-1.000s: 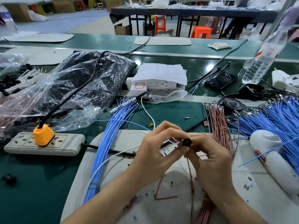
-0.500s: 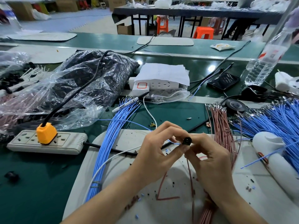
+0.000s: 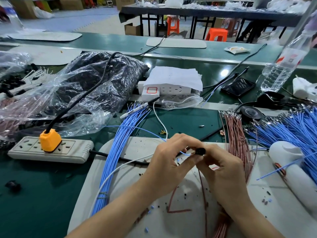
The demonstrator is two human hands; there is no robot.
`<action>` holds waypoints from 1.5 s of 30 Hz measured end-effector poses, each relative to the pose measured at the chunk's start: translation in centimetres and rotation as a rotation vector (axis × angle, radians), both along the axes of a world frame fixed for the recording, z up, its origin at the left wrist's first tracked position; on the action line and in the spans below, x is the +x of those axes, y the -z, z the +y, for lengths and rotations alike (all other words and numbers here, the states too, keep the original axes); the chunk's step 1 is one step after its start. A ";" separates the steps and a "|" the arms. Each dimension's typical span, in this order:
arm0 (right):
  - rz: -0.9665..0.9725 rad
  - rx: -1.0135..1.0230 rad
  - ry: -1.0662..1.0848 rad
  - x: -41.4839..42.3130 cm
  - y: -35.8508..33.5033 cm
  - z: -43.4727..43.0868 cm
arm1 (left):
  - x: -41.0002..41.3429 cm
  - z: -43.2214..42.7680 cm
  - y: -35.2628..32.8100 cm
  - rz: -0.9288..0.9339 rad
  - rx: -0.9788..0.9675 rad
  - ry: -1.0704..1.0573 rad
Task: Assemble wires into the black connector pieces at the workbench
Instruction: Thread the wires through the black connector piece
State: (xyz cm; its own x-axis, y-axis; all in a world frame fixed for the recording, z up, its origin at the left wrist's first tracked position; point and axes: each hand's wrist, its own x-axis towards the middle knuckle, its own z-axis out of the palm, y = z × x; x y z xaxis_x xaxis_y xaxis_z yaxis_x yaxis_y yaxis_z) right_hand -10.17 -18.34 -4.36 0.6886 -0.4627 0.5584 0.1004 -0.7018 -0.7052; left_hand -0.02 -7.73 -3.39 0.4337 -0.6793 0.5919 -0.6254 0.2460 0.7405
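Note:
A small round black connector piece (image 3: 201, 151) is pinched in the fingertips of my right hand (image 3: 223, 176) over the white work mat (image 3: 130, 148). My left hand (image 3: 169, 162) pinches a thin blue wire (image 3: 184, 153) whose end meets the connector. A brown wire (image 3: 202, 186) hangs down from the connector, beside my right palm. A bundle of blue wires (image 3: 118, 152) lies to the left of my hands, a bundle of brown wires (image 3: 238, 143) to the right, and more blue wires (image 3: 295, 131) fan out at the far right.
A beige power strip with an orange plug (image 3: 49, 140) lies left. A clear bag of black parts (image 3: 89, 90) sits behind it. A white socket box under paper (image 3: 171, 83), a phone (image 3: 237, 86), a water bottle (image 3: 283, 66) and a white tool (image 3: 291, 165) are around.
The hands stay together at the connector with only small finger shifts. The blue wire's end now shows more clearly between my left fingers and the connector.

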 end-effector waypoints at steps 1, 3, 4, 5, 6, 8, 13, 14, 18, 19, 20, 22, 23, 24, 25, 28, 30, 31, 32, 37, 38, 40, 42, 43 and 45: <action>0.005 0.015 -0.001 0.0 0.0 0.0 | 0.0 0.0 0.0 0.016 -0.003 0.011; 0.005 0.086 -0.007 0.0 0.1 0.0 | -0.1 0.0 0.0 0.081 -0.006 0.054; 0.004 0.120 -0.010 -0.1 0.1 -0.1 | -0.2 0.0 0.0 0.121 -0.005 0.080; 0.003 0.150 -0.014 -0.1 0.1 -0.1 | -0.3 0.0 0.0 0.155 -0.004 0.099; 0.005 0.166 -0.009 -0.1 0.1 -0.1 | -0.2 0.1 0.1 0.181 -0.006 0.108; 0.036 0.169 -0.003 0.1 0.1 -0.1 | -0.1 0.1 0.1 0.210 -0.005 0.102; 0.305 0.246 -0.092 1.7 -0.7 -0.8 | 0.9 -0.3 0.1 0.207 -0.017 -0.074; 0.397 0.276 -0.162 2.3 -1.4 -1.6 | 1.2 -0.3 0.2 0.202 -0.047 -0.143; 0.355 0.135 -0.011 6.8 -4.4 -5.5 | 2.0 -0.2 0.4 0.255 -0.069 -0.322; 0.295 0.075 0.071 8.6 -4.9 -6.2 | 2.0 -0.2 0.4 0.260 -0.054 -0.330; 0.274 0.016 0.120 10.6 -5.4 -6.5 | 1.9 -0.3 0.4 0.256 -0.039 -0.331; 0.371 -0.109 0.113 14.3 -5.4 -7.0 | 1.8 -0.3 0.5 0.243 -0.017 -0.318; 0.474 -0.169 0.087 15.8 -4.9 -7.2 | 1.7 -0.3 0.4 0.238 -0.012 -0.310; 0.582 -0.230 0.075 16.8 -4.5 -7.4 | 1.8 -0.3 0.4 0.240 -0.009 -0.303; 0.669 -0.283 0.091 17.5 -4.0 -7.5 | 1.8 -0.3 0.4 0.248 -0.005 -0.293; 0.733 -0.281 0.198 18.5 -3.4 -7.6 | 1.9 -0.3 0.2 0.244 0.000 -0.286; 0.770 -0.310 0.252 18.9 -3.3 -7.1 | 1.9 -0.3 0.1 0.242 0.004 -0.288; 0.788 -0.338 0.264 19.0 -3.1 -6.8 | 1.9 -0.3 0.1 0.244 0.008 -0.286; 0.796 -0.360 0.275 19.0 -2.8 -6.6 | 1.9 -0.3 0.1 0.250 0.007 -0.284; 0.757 -0.380 0.391 18.5 -1.5 -5.8 | 1.8 -0.4 0.2 0.283 -0.011 -0.252; 0.742 -0.384 0.398 18.5 -1.3 -5.6 | 1.8 -0.3 0.2 0.279 -0.009 -0.246; 0.692 -0.382 0.397 18.7 -1.0 -5.3 | 1.7 -0.3 0.2 0.264 -0.009 -0.237; 0.640 -0.384 0.384 18.6 -0.7 -5.2 | 1.7 -0.2 0.1 0.250 -0.007 -0.236; 0.617 -0.374 0.369 18.5 -0.6 -5.3 | 1.6 -0.2 0.1 0.247 -0.006 -0.238; 0.534 -0.315 0.335 18.0 -0.5 -5.5 | 1.7 -0.2 0.2 0.257 -0.006 -0.244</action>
